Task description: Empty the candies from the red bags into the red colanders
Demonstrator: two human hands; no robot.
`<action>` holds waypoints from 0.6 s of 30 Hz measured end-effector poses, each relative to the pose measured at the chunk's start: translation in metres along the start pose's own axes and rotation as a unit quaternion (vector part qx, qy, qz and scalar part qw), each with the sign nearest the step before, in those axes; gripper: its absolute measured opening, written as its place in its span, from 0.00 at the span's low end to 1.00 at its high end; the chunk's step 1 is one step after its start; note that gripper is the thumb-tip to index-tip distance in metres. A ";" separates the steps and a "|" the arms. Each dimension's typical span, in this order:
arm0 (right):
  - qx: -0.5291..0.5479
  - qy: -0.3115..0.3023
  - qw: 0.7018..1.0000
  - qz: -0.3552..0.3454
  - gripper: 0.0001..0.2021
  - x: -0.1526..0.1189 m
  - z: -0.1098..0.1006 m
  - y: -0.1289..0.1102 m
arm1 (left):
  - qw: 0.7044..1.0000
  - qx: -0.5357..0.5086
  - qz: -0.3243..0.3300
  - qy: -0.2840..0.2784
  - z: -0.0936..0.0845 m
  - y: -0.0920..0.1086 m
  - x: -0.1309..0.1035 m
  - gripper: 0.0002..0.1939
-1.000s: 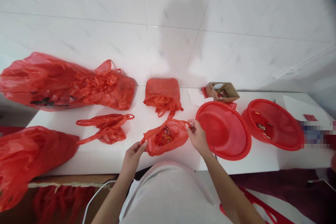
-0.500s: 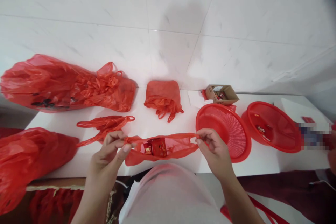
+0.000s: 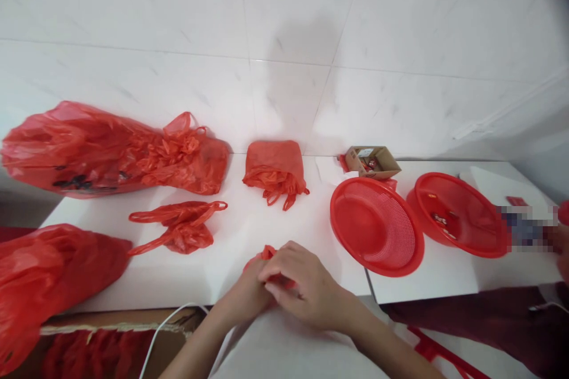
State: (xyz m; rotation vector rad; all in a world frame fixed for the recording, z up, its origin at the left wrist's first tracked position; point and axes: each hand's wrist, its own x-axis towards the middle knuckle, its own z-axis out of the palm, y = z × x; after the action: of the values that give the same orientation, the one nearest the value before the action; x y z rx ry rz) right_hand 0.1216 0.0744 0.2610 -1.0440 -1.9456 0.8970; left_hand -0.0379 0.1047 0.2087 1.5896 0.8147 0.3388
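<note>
My right hand and my left hand meet at the table's front edge, close against my body. Between them is a bunched red plastic bag, mostly covered by the fingers. My right hand is closed, thumb and fingers pinching the bag beside the left wrist. The left hand's fingers are largely hidden behind the right hand and appear wrapped round the bag. Just to the left lies another red plastic bag, crumpled, its handle loops spread out. Beyond the hands sits a folded stack of red bags.
Large filled red bags line the left side, with another red bag at the front left. A red mesh basket and a second red basket stand right, before a small cardboard box. A person's hand is at far right.
The bag, held stretched wide with red packets visible inside, is now gathered into a small bunch. Both hands have come together, and its contents are hidden.
</note>
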 end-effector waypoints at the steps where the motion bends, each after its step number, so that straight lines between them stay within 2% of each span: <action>1: 0.001 0.005 1.000 0.013 0.12 -0.001 0.000 0.006 | 0.999 -0.029 -0.009 0.011 0.001 -0.002 0.000 0.06; 5: -0.022 0.012 0.995 0.092 0.18 -0.014 -0.005 0.033 | 0.988 -0.130 -0.061 0.053 -0.003 0.001 0.000 0.17; 8: -0.011 0.000 0.990 0.138 0.13 -0.024 -0.009 0.044 | 0.988 -0.123 -0.080 0.045 -0.007 0.006 0.001 0.20; 11: 0.021 0.015 0.986 0.166 0.09 -0.029 -0.013 0.045 | 0.990 -0.088 -0.093 0.053 -0.007 0.008 0.003 0.22; 14: 0.017 0.032 0.984 0.173 0.10 -0.027 -0.016 0.045 | 0.991 -0.076 -0.093 0.059 -0.005 0.008 0.004 0.22; 18: -0.044 0.001 0.989 0.139 0.07 -0.024 -0.012 0.049 | 0.991 -0.101 -0.078 0.044 -0.003 0.007 0.004 0.21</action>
State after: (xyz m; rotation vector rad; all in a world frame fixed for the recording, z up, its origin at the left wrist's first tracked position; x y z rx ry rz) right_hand 0.1588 0.0769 0.2197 -1.3919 -1.8806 0.9636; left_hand -0.0352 0.1097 0.2150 1.3223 0.9368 0.3683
